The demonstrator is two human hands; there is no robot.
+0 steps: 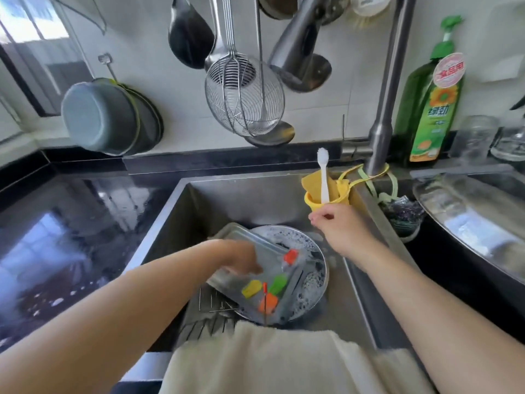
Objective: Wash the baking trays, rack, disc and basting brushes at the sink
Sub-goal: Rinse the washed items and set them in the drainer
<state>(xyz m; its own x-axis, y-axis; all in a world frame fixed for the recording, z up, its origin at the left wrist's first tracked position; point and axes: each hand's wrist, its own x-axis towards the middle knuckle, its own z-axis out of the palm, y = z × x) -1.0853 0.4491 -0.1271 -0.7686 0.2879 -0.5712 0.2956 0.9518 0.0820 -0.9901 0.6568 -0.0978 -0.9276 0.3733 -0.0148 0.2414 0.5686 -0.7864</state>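
I see my left hand (244, 258) gripping the near-left edge of the rectangular clear-looking baking tray (252, 260), which sits tilted in the stainless steel sink (204, 211). The tray holds four silicone basting brush heads: red (291, 255), yellow (251, 288), green (277, 284) and orange (268, 303). Beneath it lies the round soapy metal disc (312, 268); the wire rack (214, 301) shows below the tray's left corner. My right hand (338, 226) is at the base of the yellow cup (312, 200) hung on the sink's far right; whether it grips the cup I cannot tell. A white toothbrush (323, 172) stands upright in that cup. A green detergent bottle (429, 109) stands on the table behind the tap
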